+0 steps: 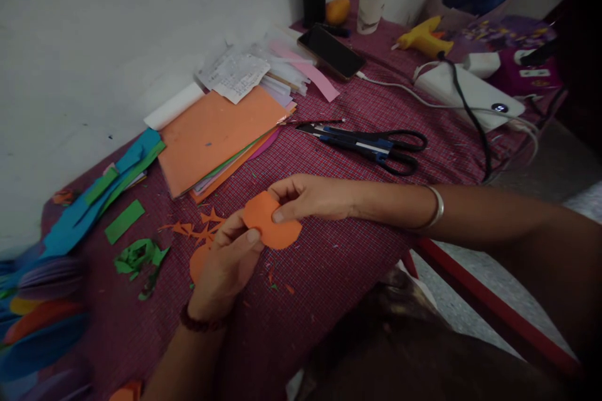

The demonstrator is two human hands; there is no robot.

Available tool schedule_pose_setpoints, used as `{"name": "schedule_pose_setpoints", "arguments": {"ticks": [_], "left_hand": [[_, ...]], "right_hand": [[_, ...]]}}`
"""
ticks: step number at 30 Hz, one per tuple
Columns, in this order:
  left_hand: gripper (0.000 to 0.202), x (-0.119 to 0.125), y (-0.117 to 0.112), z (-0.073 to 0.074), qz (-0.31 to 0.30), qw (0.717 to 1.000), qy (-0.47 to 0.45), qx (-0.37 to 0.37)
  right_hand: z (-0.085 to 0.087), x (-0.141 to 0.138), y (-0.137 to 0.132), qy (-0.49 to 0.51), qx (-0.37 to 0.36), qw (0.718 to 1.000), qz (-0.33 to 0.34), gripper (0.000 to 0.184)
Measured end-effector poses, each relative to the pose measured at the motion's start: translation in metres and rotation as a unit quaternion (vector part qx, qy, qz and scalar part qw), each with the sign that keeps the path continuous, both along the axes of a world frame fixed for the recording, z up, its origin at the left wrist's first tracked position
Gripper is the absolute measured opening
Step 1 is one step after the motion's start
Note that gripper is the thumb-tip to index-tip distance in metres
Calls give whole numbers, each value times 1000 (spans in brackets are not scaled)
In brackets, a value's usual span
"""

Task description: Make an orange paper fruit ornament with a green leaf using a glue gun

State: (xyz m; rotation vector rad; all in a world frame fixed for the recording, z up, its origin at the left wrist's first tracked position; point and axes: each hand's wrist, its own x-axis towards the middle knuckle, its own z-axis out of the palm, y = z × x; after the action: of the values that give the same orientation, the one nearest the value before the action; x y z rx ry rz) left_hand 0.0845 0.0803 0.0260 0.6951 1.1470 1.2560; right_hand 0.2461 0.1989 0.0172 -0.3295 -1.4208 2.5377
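Note:
Both my hands pinch one rounded orange paper cutout [273, 225] above the maroon checked tablecloth [329, 263]. My left hand [223, 269], with a dark bead bracelet on the wrist, grips its near left edge between thumb and fingers. My right hand [313, 197], with a silver bangle on the wrist, pinches its far right edge. Under my left hand lies another orange piece [198, 261]. Jagged orange offcuts [197, 229] lie just left of the cutout.
Black scissors with a blue sheath [371, 141] lie beyond my right hand. A stack of coloured paper, orange on top [214, 135], sits at the left. Green scraps [136, 257], blue and green strips [98, 197], a phone [332, 50], a yellow glue gun [426, 37], a white power strip [463, 91] and a paper cup [371, 3].

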Motion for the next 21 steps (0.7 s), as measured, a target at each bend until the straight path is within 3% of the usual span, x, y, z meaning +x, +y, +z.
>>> {"name": "schedule_pose_setpoints", "arguments": {"ticks": [3, 6, 8, 13, 21], "left_hand": [[43, 5, 3, 5, 12, 999, 21, 29], [29, 9, 5, 3, 69, 995, 62, 26], [20, 9, 6, 0, 94, 993, 64, 14], [17, 1, 4, -7, 76, 997, -25, 10], [17, -4, 1, -11, 18, 996, -75, 42]], "right_hand": [[0, -4, -3, -41, 112, 990, -75, 17], [2, -6, -7, -88, 230, 960, -135, 19], [4, -5, -9, -82, 251, 954, -144, 22], [3, -2, -6, 9, 91, 995, -47, 38], [-6, -1, -8, 34, -73, 996, 45, 54]]}}
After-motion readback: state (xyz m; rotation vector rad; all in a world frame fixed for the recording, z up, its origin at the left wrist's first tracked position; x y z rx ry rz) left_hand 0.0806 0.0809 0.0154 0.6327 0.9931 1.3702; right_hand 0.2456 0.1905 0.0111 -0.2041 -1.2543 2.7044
